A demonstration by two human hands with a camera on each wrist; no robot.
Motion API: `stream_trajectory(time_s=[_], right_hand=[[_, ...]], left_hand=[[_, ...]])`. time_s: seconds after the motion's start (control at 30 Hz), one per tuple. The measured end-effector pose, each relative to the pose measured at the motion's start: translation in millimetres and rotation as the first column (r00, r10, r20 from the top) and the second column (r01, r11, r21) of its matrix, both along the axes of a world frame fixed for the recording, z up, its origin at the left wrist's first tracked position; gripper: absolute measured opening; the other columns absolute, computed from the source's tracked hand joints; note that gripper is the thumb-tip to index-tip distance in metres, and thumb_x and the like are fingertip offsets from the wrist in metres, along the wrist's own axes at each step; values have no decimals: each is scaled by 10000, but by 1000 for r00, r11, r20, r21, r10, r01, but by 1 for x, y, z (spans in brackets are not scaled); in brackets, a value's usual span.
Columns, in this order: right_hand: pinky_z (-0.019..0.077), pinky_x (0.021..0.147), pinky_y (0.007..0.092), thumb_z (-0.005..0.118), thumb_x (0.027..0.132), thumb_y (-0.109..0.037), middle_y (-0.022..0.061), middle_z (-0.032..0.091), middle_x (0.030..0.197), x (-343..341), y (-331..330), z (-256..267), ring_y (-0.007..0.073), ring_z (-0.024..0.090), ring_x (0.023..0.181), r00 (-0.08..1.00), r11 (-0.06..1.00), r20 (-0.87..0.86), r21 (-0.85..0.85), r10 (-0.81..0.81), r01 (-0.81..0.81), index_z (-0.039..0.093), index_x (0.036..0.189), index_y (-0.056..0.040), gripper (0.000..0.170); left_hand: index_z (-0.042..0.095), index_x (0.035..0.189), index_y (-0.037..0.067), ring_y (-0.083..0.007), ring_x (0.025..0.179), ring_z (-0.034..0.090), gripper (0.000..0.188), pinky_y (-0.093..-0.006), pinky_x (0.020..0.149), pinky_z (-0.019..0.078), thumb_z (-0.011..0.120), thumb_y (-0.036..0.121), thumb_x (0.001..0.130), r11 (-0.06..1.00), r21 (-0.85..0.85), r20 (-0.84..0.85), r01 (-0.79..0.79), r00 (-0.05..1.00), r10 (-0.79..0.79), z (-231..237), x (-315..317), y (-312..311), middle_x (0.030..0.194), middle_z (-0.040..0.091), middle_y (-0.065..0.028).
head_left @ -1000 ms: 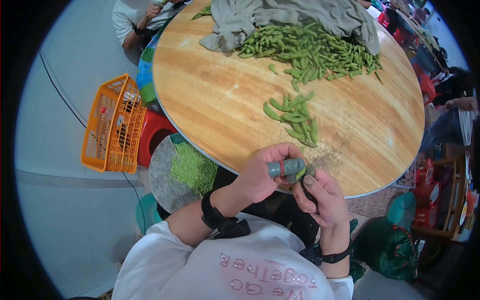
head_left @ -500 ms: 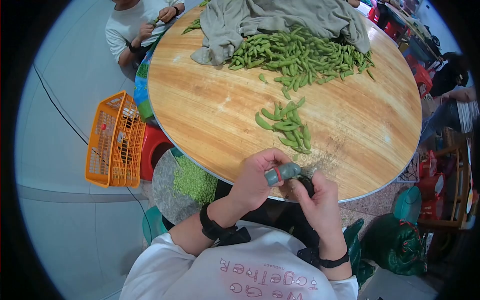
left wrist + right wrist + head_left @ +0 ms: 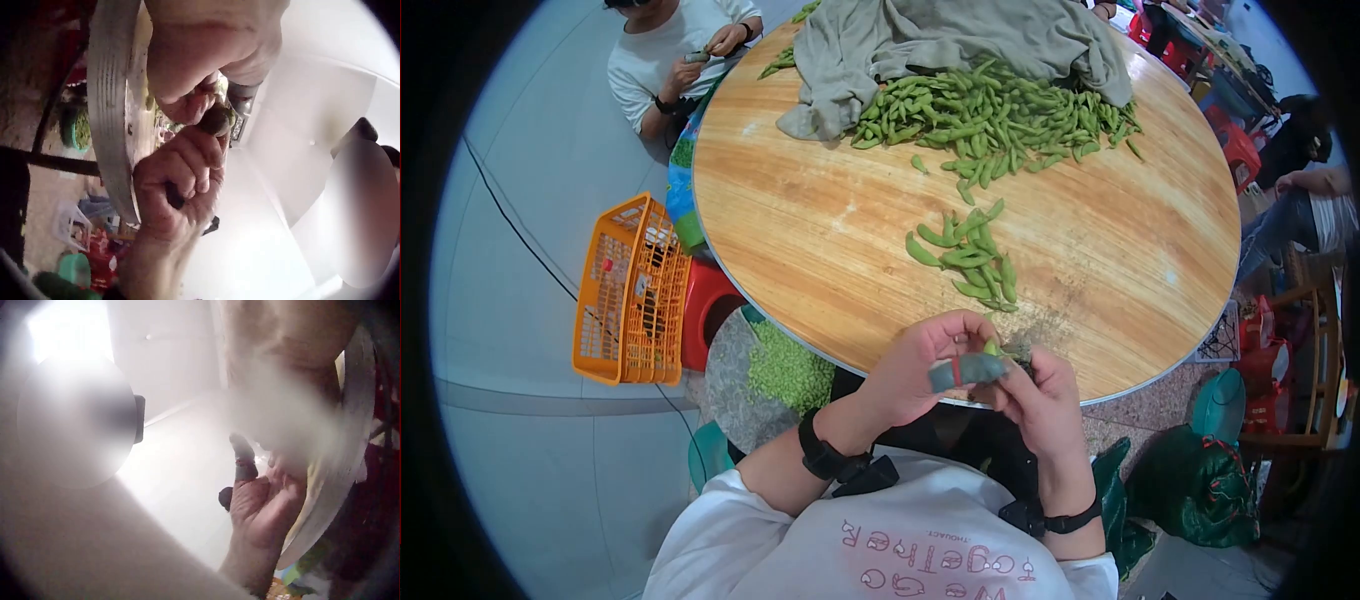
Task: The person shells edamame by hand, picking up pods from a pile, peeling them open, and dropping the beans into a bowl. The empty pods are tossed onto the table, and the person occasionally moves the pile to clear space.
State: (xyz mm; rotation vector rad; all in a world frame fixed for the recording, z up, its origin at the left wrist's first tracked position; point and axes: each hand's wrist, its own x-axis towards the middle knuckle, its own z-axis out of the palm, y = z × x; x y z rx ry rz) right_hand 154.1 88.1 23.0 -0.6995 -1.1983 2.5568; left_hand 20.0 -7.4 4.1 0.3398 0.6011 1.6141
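Note:
My left hand [image 3: 908,370], its thumb wrapped in a grey-green cover [image 3: 967,371] with a red band, pinches a green soybean pod [image 3: 992,348] at the table's near edge. Right against it, my right hand [image 3: 1045,405] has its fingers curled around a small dark object, mostly hidden; a dark piece [image 3: 175,195] of it shows in the palm in the left wrist view. Just beyond the hands lies a small group of pods [image 3: 970,256] on the round wooden table [image 3: 800,240]. Shelled green beans [image 3: 785,368] fill part of a grey container below the left forearm.
A large heap of pods [image 3: 1000,120] lies at the far side, partly under a grey cloth [image 3: 960,35]. Another person [image 3: 675,60] sits at the upper left. An orange basket [image 3: 628,290] stands beside a red stool [image 3: 708,310]; a dark green sack [image 3: 1195,485] is at the right.
A pod seen at my left fingertips a second ago was out of sight half a second ago; green shows there again now. The head view has shifted slightly; both hands stay close together.

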Motion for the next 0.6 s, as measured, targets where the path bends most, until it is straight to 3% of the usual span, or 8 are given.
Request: stream_trajectory(time_s=[0.07,0.2,0.23,0.27,0.33,0.37,0.47,0.6], right_hand=[[329,452,178,533,882,-110,0,529,596,-2,-4,5,33,433,503,989,856,129,517,-76,-2,560,777,8,161],[388,495,229,553,863,-121,26,531,583,-3,8,10,66,481,538,965,733,262,656,4,-182,578,804,10,145],[433,507,311,602,819,-150,114,565,596,-9,13,-4,186,562,529,969,511,153,859,-192,-34,584,839,-2,150],[433,507,311,602,819,-150,114,565,596,-10,17,-9,186,562,529,969,511,153,859,-192,-34,584,839,-2,150],[456,540,395,636,775,-189,180,581,646,-19,26,-5,324,595,593,846,45,237,968,-478,-246,585,877,-21,203],[457,546,413,647,762,-216,179,597,672,-23,26,-3,355,587,632,845,34,272,957,-460,-290,577,897,-29,242],[459,543,402,641,761,-182,184,596,679,-27,25,-11,348,589,632,849,-98,269,932,-455,-348,583,866,-25,197],[458,521,345,637,779,-145,135,609,651,-20,22,-12,258,602,567,890,3,157,985,-429,-172,581,817,-14,148]], left_hand=[[536,983,4,-68,648,486,170,-185,578,384,568,86,837,994,-40,-263,-106,960,92,-2,3,-1,839,573,-43],[545,1022,-5,-80,678,496,186,-186,579,370,512,19,840,968,-116,-326,-222,929,174,-3,-6,-6,869,587,-48],[562,1026,-2,-78,721,500,218,-191,622,393,486,-30,824,962,-113,-344,-249,918,197,-4,-8,-7,877,580,-29],[579,1030,0,-75,764,505,264,-196,664,415,461,-80,807,955,-110,-362,-275,906,219,-4,-10,-9,886,572,-9],[583,1028,1,-75,765,501,263,-198,665,415,452,-77,814,973,-131,-540,-190,837,91,4,-13,-15,895,579,-2],[586,1026,2,-75,765,497,262,-200,666,416,442,-75,821,979,-169,-691,-112,722,-37,9,-14,-17,904,585,5],[575,1066,34,-50,769,501,233,-182,626,383,521,-3,842,967,-232,-702,109,670,-244,20,-10,-22,915,607,-12],[563,1077,13,-47,748,504,231,-182,621,391,556,40,848,983,-182,-873,10,458,-166,14,-14,-19,876,596,-9]])
